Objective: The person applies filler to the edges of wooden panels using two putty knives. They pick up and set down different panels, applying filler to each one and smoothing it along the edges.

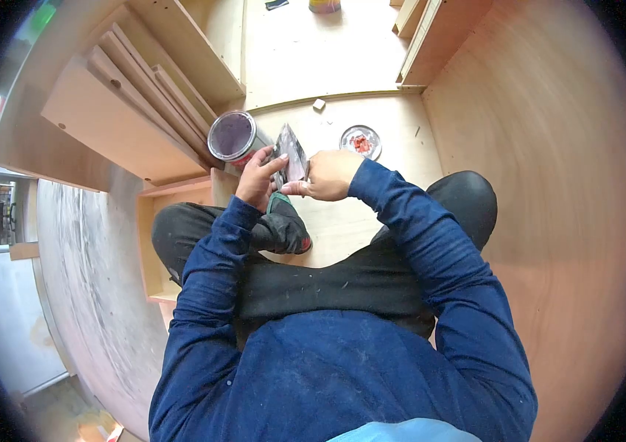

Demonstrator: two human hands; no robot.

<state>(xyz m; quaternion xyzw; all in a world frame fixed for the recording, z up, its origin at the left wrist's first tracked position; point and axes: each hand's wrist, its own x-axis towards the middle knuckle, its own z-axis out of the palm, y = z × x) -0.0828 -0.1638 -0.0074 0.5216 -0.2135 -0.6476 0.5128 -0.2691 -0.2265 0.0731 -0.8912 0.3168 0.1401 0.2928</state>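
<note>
My left hand (260,177) grips a flat scraper (294,155) smeared with pale grey-pink putty, its tip pointing away from me. My right hand (330,175) is closed at the scraper's right edge, thumb towards my left hand. Whether a second blade sits in my right fingers is hidden. Just beyond my left hand stands an open tin (233,138), tilted in view, with greyish residue inside. Past my right hand lies a round metal lid (373,151) bearing a dab of red-orange paste (361,143).
Wooden boards (125,110) lean in a stack at the left, above an open wooden box (158,272). A plywood panel (541,184) rises at the right. A small block (319,104) lies ahead, and a yellowish container (324,6) stands at the far edge.
</note>
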